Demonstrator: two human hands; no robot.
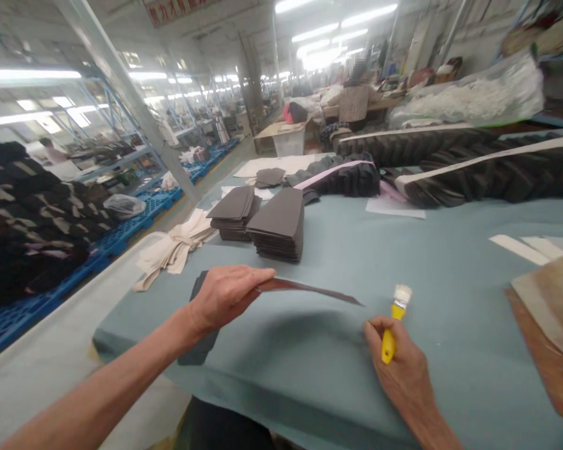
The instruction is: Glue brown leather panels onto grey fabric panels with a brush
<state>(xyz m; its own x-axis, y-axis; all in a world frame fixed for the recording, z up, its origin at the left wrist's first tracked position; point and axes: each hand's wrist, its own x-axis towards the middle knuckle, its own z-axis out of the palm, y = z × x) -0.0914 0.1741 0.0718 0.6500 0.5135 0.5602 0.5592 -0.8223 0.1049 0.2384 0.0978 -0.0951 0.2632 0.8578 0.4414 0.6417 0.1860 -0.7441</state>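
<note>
My left hand [228,292] pinches one end of a thin, dark flat piece [309,289], seen nearly edge-on and raised over the teal-covered table [281,369]. Its far end points toward my right hand [398,356], which is closed around a brush [388,345] with a yellow handle. The pale bristles point up and away from me, clear of the dark piece. Partly hidden under my left wrist lie some dark sheets [199,350]. Just beyond, two stacks of dark cut panels [278,215] stand side by side.
Cream fabric strips [178,244] lie at the table's left edge. Long rows of dark bundled pieces [488,165] fill the back right. White strips [520,249] and a brown board [539,350] sit at right. A person [355,94] is in the background.
</note>
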